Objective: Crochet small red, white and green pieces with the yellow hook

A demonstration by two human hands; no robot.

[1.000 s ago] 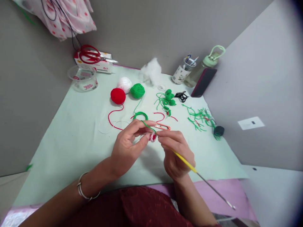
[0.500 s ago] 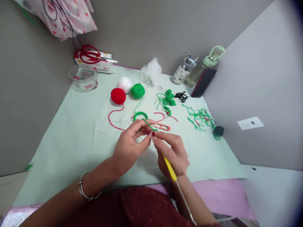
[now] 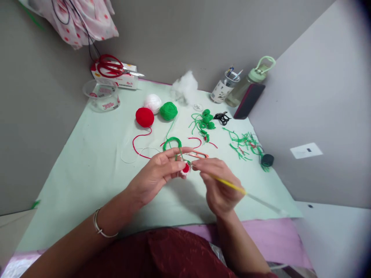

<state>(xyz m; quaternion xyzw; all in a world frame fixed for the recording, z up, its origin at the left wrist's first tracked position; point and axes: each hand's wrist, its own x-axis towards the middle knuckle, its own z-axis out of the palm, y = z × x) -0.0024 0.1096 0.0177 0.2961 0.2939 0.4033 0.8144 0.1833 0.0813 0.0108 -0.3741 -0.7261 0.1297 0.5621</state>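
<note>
Between the thumb and fingers of my left hand (image 3: 158, 170) is a small round crochet piece (image 3: 186, 168), red in the middle with a white edge and some green at its top. Green yarn (image 3: 181, 153) runs over the left fingers to a green ring of yarn (image 3: 164, 146) lying on the table just beyond. My right hand (image 3: 222, 183) grips a crochet hook (image 3: 232, 185) by its yellow handle; its tip is at the piece's upper right edge, and its rear end is blurred. An orange cutter (image 3: 199, 154) lies partly hidden behind the hands.
Red (image 3: 145, 117), white (image 3: 152, 103) and green yarn balls (image 3: 168, 111) sit beyond my hands. White stuffing (image 3: 185, 88), green crocheted balls (image 3: 206, 119), a black hair clip (image 3: 222, 118) and yarn scraps (image 3: 246, 143) lie around. A phone (image 3: 249, 101) leans against a bottle (image 3: 239, 91); scissors (image 3: 110, 67) rest on a box (image 3: 127, 80).
The right hand has moved right and turned, swinging the hook's rear end out to the right. The crochet piece now shows its red face. The left fingers have spread more.
</note>
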